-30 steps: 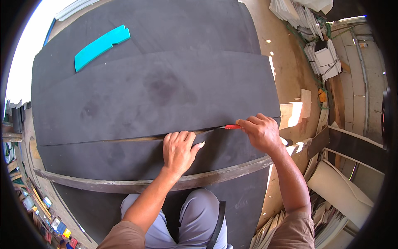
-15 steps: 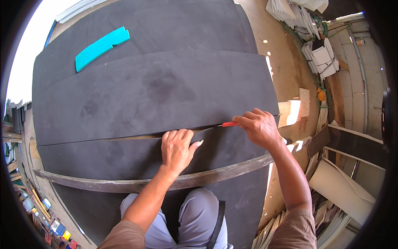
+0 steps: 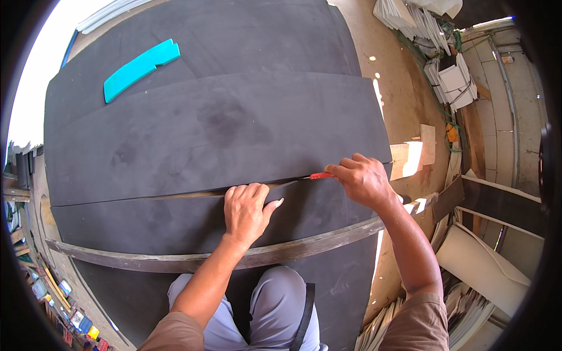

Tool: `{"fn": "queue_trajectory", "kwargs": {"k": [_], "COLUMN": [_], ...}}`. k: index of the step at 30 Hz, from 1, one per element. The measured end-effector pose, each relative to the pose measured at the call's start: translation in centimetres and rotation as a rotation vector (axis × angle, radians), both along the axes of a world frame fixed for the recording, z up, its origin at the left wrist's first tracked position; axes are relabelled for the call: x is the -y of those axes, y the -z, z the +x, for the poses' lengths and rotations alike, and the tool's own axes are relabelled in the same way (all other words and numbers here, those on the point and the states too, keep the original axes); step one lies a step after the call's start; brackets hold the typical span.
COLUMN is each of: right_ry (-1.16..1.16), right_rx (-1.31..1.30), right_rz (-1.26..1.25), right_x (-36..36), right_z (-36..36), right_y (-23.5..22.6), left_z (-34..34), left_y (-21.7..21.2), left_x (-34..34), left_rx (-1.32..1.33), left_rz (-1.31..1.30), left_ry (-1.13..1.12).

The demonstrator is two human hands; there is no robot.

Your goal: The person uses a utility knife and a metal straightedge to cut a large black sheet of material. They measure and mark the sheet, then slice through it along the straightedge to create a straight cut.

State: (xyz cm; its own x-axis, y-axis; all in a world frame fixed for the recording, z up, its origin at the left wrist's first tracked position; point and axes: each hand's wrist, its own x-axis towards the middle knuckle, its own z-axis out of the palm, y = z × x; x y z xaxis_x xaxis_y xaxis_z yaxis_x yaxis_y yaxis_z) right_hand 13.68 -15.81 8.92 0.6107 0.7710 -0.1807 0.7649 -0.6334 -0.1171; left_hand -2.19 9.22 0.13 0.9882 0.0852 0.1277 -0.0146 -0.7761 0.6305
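A large dark grey sheet point(image 3: 175, 134), foam-like in look, spreads in front of me with a long slit across it. The slit gapes in the middle and narrows towards both ends. My left hand point(image 3: 247, 213) curls its fingers over the near edge of the slit, gripping the near strip point(image 3: 146, 225), with the thumb pointing right. At the right part of the slit, my right hand point(image 3: 364, 181) holds a red-handled knife point(image 3: 321, 175). Its thin blade points left and lies in the cut line; the tip is hard to make out.
A long wooden bar point(image 3: 293, 251) lies across the sheet just before my knees. A turquoise cut piece point(image 3: 140, 69) rests on the sheet at the far left. To the right are scrap boards point(image 3: 404, 161), a rolled cream sheet point(image 3: 483, 266) and bundled white sheets point(image 3: 456, 82).
The whole view has shifted very slightly. Both hands keep their grips, and the knife stays at nearly the same place in the slit.
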Motion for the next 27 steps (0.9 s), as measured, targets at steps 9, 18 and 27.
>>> {"fn": "queue_trajectory", "kwargs": {"k": [9,18,27], "right_ry": [0.008,0.017,0.052], "right_rx": [0.059,0.104,0.089], "right_rz": [-0.009,-0.031,-0.002], "right_x": [1.0,3.8,3.4], "right_z": [0.1,0.8,0.3], "right_y": [-1.0,-1.5,-2.3], "left_z": [0.0,-0.3,-0.2], "left_y": [-0.4,-0.7,-0.8], "left_x": [0.0,0.0,0.0], "left_rx": [-0.003,-0.016,-0.066], "left_rz": [-0.010,-0.019,-0.030], "left_ry": [0.000,0.001,0.010]}}
